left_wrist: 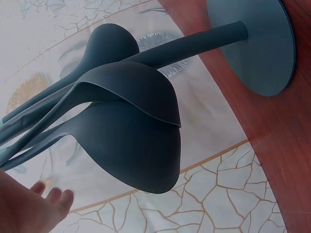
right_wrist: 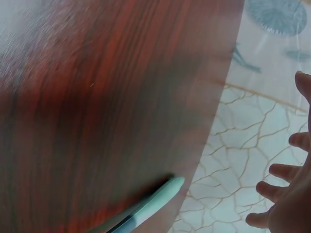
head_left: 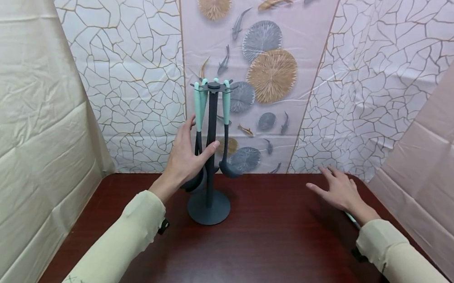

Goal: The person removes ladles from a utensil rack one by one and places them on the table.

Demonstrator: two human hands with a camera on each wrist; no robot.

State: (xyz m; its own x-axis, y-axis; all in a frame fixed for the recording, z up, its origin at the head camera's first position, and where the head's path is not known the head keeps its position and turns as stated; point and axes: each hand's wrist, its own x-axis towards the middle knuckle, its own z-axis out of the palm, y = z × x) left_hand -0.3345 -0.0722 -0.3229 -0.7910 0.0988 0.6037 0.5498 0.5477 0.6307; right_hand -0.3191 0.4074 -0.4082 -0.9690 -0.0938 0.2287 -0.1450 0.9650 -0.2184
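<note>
A dark grey utensil stand [head_left: 209, 210] with a round base stands upright left of the table's middle. Several dark utensils with mint-green handles [head_left: 226, 103] hang from its top, among them a ladle [head_left: 227, 168]. My left hand [head_left: 187, 159] is spread beside them, thumb across the front near the pole. In the left wrist view its fingers [left_wrist: 60, 199] are loosely bent, apart from the broad dark utensil heads [left_wrist: 131, 150]. Over the table's right side, my right hand [head_left: 340, 190] hovers with fingers spread and holds nothing. Below its wrist lies a utensil with a mint-green handle [right_wrist: 158, 201].
The dark red wooden table [head_left: 262, 247] has a glossy top. Patterned cloth [head_left: 138, 68] hangs behind it, with plain cream cloth [head_left: 23, 111] at the left and pale cloth [head_left: 449, 152] at the right, close to the table's edges.
</note>
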